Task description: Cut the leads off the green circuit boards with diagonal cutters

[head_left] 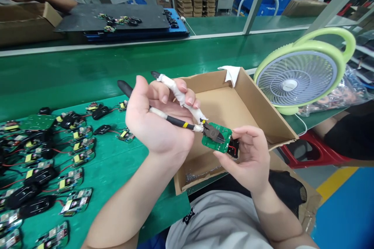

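My left hand [163,116] is wrapped round a pair of cutting pliers [175,121], whose handles are partly bound in white wrapping. The dark jaws of the pliers lie against the face of a green circuit board [216,138]. My right hand [248,155] pinches that board at its right and lower edges, with a black part and a red wire at its side. Both hands are above an open cardboard box [224,105], which has small clippings in its near corner. Whether the jaws grip anything is too small to tell.
Many boards with black cases and red wires [41,175] lie on the green mat at left. A green fan [289,81] stands at right, near bagged parts [336,97]. Behind, a black sheet [117,15] holds more boards; a person's arm [55,0] shows upper left.
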`<state>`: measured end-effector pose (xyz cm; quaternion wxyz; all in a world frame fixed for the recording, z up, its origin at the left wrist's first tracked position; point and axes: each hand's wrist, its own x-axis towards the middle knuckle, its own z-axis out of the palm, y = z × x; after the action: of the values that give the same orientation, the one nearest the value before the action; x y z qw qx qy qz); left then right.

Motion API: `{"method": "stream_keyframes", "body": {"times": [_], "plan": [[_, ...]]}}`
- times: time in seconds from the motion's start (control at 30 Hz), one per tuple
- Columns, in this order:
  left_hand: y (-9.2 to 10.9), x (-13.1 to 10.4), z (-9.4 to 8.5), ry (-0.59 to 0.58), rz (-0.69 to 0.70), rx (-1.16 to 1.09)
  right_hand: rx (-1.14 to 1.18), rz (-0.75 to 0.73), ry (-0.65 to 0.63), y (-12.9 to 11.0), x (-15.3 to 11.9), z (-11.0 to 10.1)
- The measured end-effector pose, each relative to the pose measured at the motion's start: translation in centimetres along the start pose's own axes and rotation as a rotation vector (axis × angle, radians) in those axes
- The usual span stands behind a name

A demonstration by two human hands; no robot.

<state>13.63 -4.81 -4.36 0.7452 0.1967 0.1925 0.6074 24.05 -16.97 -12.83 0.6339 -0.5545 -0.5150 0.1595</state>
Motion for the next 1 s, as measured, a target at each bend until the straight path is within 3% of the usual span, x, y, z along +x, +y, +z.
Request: {"method": "stream_keyframes", "body": {"times": [0.7,1.0], "plan": [[0.12,0.34,0.58,0.033,-0.037,-0.043,-0.044,-0.039,-0.014,-0.01,-0.43,0.58],[0.41,0.73,0.27,0.062,-0.052,-0.057,-0.07,0.037,0.015,-0.27,0.03,0.29]]}}
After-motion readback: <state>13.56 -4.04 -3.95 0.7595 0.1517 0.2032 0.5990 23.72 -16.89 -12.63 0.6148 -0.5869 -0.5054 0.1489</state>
